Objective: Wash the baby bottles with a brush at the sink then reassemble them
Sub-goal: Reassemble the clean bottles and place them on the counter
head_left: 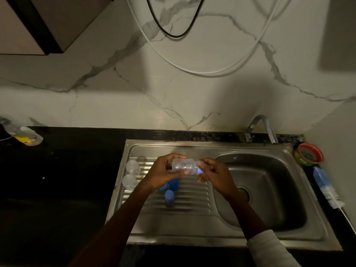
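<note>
At the far left of the dark counter [61,170] lies a clear bottle with yellow on it [26,134]; on the ribbed drainboard [192,199] of the steel sink [212,236] stand two clear caps [133,166], with blue bottle parts [169,197] just right of them; above these the left hand [163,173] grips a clear baby bottle [184,166] lying sideways; the right hand [212,173] pinches a blue piece [199,171] at the bottle's right end; further right is the basin [269,189] under a tap [260,128]; on the counter's right edge sit a red-rimmed bowl [310,155] and a bottle brush [325,186].
</note>
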`<state>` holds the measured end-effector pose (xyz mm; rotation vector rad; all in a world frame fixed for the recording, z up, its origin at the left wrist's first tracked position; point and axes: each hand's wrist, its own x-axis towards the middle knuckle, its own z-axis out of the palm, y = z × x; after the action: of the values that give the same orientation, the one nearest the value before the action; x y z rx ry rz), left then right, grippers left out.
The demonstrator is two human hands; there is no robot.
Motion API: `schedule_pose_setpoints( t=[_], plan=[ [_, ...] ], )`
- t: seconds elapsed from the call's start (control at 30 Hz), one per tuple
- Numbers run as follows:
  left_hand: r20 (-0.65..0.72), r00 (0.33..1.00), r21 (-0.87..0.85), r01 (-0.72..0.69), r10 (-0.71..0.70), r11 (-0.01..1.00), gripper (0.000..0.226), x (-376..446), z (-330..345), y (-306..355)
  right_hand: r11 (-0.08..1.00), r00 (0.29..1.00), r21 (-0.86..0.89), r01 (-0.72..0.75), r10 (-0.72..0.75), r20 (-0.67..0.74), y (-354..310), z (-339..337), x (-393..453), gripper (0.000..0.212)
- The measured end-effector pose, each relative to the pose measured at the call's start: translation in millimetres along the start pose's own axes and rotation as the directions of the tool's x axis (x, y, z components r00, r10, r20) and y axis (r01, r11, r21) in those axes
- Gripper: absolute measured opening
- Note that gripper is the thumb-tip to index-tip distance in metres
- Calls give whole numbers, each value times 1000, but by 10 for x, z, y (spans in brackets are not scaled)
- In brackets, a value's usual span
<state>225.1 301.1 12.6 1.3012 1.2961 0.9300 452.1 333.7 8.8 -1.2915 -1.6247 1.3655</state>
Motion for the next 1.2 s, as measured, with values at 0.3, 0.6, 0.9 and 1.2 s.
schedule_pose_setpoints(
  t=[0.3, 0.6, 0.9, 1.2],
  plan=[
    [84, 985, 149, -159, 148, 976, 50, 6, -86, 90, 964, 956, -28, -266, 268, 121, -158, 17, 21, 58],
    [57, 995, 65, -91, 87, 994, 53, 13, -135, 24, 971, 948, -31, -239, 240, 209, -125, -3, 25, 49],
    [53, 997, 93, -65, 60, 994, 53, 82, -135, 37, 989, 977, -16, -150, 150, 149, -63, -10, 26, 40],
    [52, 995, 141, -87, 80, 986, 50, 95, -125, -1, 996, 990, -89, -10, 22, 138, 14, -2, 61, 17]
  ],
)
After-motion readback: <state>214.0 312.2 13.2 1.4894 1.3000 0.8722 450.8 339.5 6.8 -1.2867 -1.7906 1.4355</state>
